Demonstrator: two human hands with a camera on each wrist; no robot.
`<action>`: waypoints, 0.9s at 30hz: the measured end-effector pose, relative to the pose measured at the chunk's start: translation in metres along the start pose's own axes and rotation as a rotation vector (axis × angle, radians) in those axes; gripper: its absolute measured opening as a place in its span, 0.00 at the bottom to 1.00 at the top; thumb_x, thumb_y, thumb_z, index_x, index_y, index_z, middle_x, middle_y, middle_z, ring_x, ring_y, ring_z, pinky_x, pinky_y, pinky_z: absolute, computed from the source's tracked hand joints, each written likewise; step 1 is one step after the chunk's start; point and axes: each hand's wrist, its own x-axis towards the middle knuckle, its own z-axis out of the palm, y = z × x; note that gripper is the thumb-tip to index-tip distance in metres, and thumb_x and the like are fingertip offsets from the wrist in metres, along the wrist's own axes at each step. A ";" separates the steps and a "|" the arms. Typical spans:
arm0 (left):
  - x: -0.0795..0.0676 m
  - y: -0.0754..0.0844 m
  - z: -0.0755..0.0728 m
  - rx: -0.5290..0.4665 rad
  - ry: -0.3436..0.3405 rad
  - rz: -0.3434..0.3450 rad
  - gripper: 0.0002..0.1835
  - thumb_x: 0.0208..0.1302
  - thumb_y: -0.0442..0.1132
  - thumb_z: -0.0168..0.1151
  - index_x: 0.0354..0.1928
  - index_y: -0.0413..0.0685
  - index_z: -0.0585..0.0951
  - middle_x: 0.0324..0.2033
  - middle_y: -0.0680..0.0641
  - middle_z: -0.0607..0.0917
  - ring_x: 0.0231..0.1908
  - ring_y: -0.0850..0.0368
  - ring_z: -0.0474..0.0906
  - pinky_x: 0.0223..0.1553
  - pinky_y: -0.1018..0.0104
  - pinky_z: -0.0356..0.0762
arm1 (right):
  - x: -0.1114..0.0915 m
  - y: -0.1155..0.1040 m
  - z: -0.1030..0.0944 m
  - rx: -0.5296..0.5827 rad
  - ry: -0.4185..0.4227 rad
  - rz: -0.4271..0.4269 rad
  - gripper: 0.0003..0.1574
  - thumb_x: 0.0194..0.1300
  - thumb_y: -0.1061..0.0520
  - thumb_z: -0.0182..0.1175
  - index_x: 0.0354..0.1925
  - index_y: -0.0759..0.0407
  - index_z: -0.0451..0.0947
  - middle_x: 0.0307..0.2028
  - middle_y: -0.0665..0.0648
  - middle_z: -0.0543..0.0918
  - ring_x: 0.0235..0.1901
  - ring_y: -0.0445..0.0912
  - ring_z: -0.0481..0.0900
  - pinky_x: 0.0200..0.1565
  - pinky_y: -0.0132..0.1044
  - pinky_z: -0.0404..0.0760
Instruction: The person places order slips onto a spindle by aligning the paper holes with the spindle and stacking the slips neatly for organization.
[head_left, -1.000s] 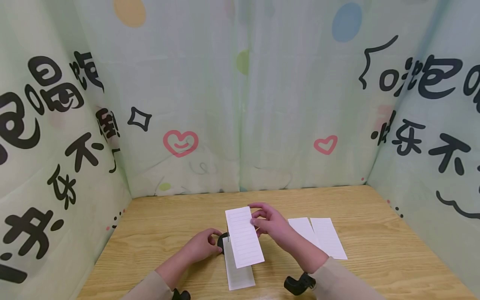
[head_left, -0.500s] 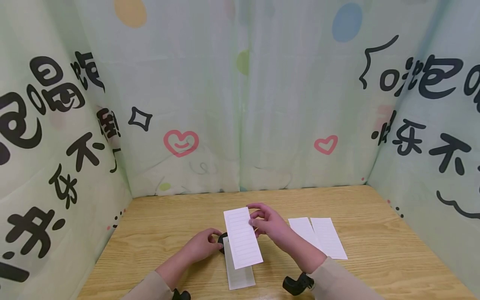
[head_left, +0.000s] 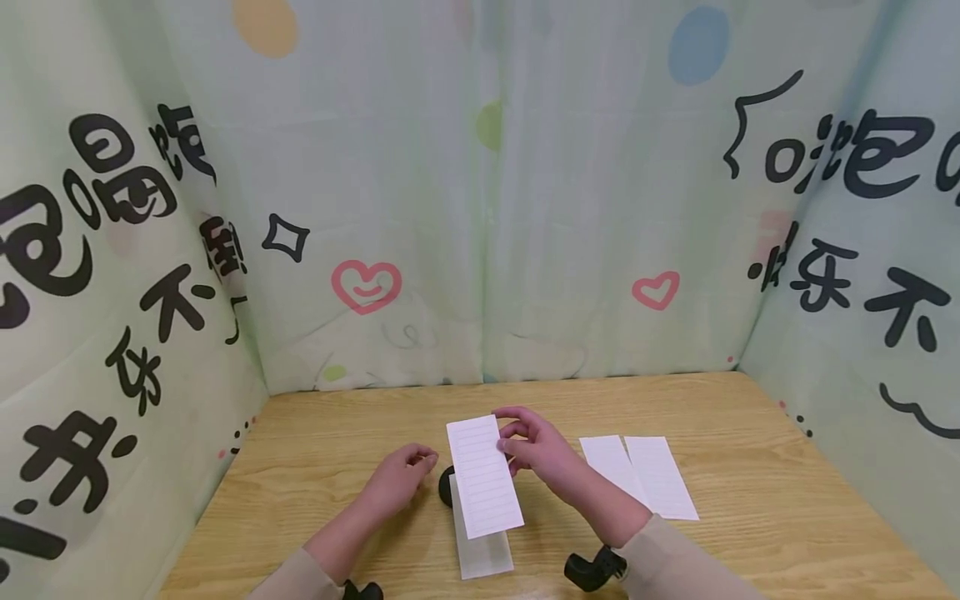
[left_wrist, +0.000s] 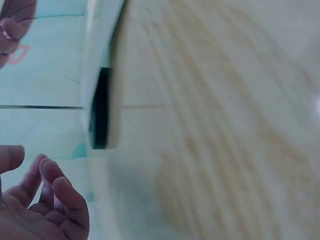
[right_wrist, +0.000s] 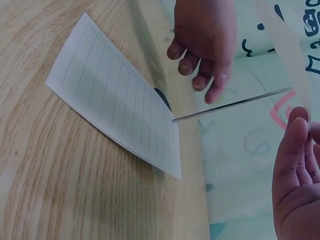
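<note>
My right hand (head_left: 542, 452) pinches a lined white paper slip (head_left: 483, 479) by its right edge, raised over the table. Beneath it stands a bill spike with a round black base (head_left: 446, 488), partly covered by paper. Its thin metal rod (right_wrist: 232, 105) rises through lined slips (right_wrist: 112, 92) that sit low on it. In the right wrist view the rod's tip is right at the held slip (right_wrist: 291, 52). My left hand (head_left: 399, 481) hovers just left of the base, fingers loosely curled, with nothing in it; in the left wrist view it is apart from the base (left_wrist: 101, 110).
Two more lined slips (head_left: 660, 475) lie on the wooden table (head_left: 337, 433) to the right, partly behind my right forearm. A patterned curtain (head_left: 555, 208) closes off the back and both sides. A black wrist mount (head_left: 594, 570) is strapped at the right sleeve.
My left hand has let go of the spike's black base and moved slightly up and left. The right hand keeps holding the slip, which has shifted slightly left over the spike.
</note>
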 end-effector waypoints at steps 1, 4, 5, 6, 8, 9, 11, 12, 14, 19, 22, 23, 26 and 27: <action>0.000 0.002 -0.001 -0.022 0.008 -0.004 0.17 0.75 0.48 0.54 0.53 0.43 0.79 0.37 0.45 0.79 0.31 0.52 0.75 0.28 0.61 0.73 | 0.000 0.000 0.000 0.000 -0.001 0.000 0.29 0.69 0.65 0.58 0.67 0.63 0.65 0.42 0.62 0.77 0.30 0.48 0.77 0.33 0.38 0.79; 0.001 0.008 -0.002 -0.085 0.032 -0.004 0.18 0.76 0.48 0.52 0.53 0.41 0.79 0.39 0.45 0.79 0.34 0.53 0.75 0.29 0.62 0.73 | 0.000 0.000 0.000 0.003 -0.005 -0.001 0.29 0.69 0.64 0.58 0.67 0.63 0.65 0.43 0.62 0.77 0.30 0.48 0.77 0.33 0.39 0.80; 0.000 0.011 -0.002 -0.114 0.038 -0.005 0.18 0.76 0.47 0.52 0.53 0.40 0.79 0.40 0.44 0.79 0.34 0.53 0.75 0.30 0.61 0.73 | 0.000 0.001 0.000 0.004 -0.006 -0.001 0.29 0.69 0.64 0.58 0.67 0.63 0.65 0.43 0.62 0.77 0.30 0.48 0.77 0.33 0.39 0.80; 0.000 0.014 -0.003 -0.141 0.045 -0.004 0.18 0.76 0.46 0.51 0.53 0.39 0.79 0.40 0.44 0.79 0.34 0.53 0.74 0.30 0.61 0.73 | 0.000 0.001 0.000 0.004 -0.007 -0.002 0.29 0.69 0.64 0.58 0.66 0.63 0.65 0.42 0.62 0.76 0.30 0.48 0.77 0.33 0.39 0.80; -0.001 0.018 -0.003 -0.190 0.058 0.002 0.18 0.77 0.45 0.49 0.54 0.37 0.79 0.40 0.43 0.79 0.33 0.54 0.74 0.31 0.60 0.74 | 0.000 0.002 0.000 0.004 -0.006 0.000 0.29 0.69 0.64 0.58 0.66 0.63 0.65 0.42 0.61 0.76 0.30 0.48 0.77 0.33 0.39 0.79; -0.002 0.021 -0.003 -0.212 0.064 0.006 0.19 0.78 0.45 0.48 0.54 0.37 0.78 0.41 0.42 0.79 0.33 0.54 0.74 0.32 0.60 0.74 | 0.000 0.002 0.000 0.004 -0.005 0.000 0.29 0.69 0.65 0.58 0.66 0.63 0.65 0.42 0.61 0.76 0.29 0.48 0.77 0.33 0.39 0.79; -0.003 0.026 -0.003 -0.263 0.075 0.017 0.20 0.78 0.45 0.47 0.53 0.35 0.78 0.41 0.42 0.79 0.33 0.55 0.74 0.32 0.60 0.75 | 0.001 0.003 0.001 0.002 -0.003 -0.002 0.29 0.69 0.65 0.58 0.67 0.63 0.65 0.42 0.61 0.76 0.29 0.48 0.77 0.33 0.39 0.79; -0.004 0.028 -0.002 -0.282 0.081 0.024 0.20 0.78 0.45 0.46 0.53 0.35 0.78 0.41 0.42 0.79 0.32 0.55 0.74 0.32 0.61 0.75 | 0.001 0.003 0.001 0.002 -0.003 -0.002 0.30 0.69 0.65 0.58 0.67 0.63 0.65 0.42 0.61 0.76 0.30 0.48 0.76 0.33 0.39 0.79; -0.005 0.033 -0.001 -0.317 0.091 0.037 0.21 0.79 0.46 0.45 0.52 0.35 0.79 0.40 0.43 0.78 0.32 0.55 0.74 0.31 0.63 0.74 | 0.001 0.003 0.001 0.001 -0.003 -0.004 0.30 0.69 0.65 0.58 0.67 0.63 0.65 0.42 0.61 0.76 0.30 0.48 0.76 0.33 0.38 0.79; -0.006 0.048 0.003 -0.343 0.110 0.031 0.19 0.76 0.49 0.51 0.49 0.38 0.80 0.38 0.45 0.79 0.32 0.55 0.74 0.30 0.65 0.73 | 0.001 0.004 0.001 -0.003 -0.004 -0.007 0.30 0.69 0.64 0.58 0.67 0.64 0.65 0.42 0.61 0.77 0.31 0.48 0.77 0.33 0.38 0.80; -0.006 0.054 0.006 -0.314 0.117 0.014 0.19 0.73 0.50 0.57 0.49 0.41 0.80 0.37 0.46 0.80 0.32 0.55 0.75 0.32 0.62 0.75 | 0.001 0.004 0.001 -0.003 -0.004 -0.007 0.30 0.69 0.64 0.58 0.67 0.63 0.65 0.43 0.61 0.77 0.32 0.48 0.77 0.34 0.38 0.80; -0.005 0.055 0.007 -0.306 0.120 0.011 0.18 0.72 0.50 0.58 0.49 0.42 0.80 0.36 0.47 0.80 0.32 0.53 0.75 0.32 0.61 0.75 | 0.001 0.003 0.002 -0.002 -0.006 -0.008 0.30 0.70 0.64 0.58 0.67 0.63 0.64 0.43 0.62 0.77 0.32 0.48 0.77 0.34 0.38 0.80; -0.003 0.056 0.010 -0.289 0.134 0.009 0.17 0.70 0.49 0.60 0.47 0.42 0.80 0.32 0.47 0.79 0.33 0.48 0.76 0.32 0.59 0.75 | 0.001 0.004 0.003 0.008 -0.013 -0.015 0.30 0.70 0.64 0.57 0.67 0.64 0.64 0.43 0.61 0.77 0.31 0.48 0.77 0.33 0.38 0.80; -0.003 0.056 0.011 -0.288 0.137 0.008 0.16 0.70 0.48 0.61 0.46 0.42 0.80 0.31 0.47 0.79 0.33 0.47 0.76 0.32 0.58 0.75 | 0.002 0.005 0.003 0.010 -0.015 -0.018 0.30 0.70 0.64 0.57 0.67 0.64 0.64 0.43 0.61 0.77 0.31 0.48 0.77 0.33 0.38 0.80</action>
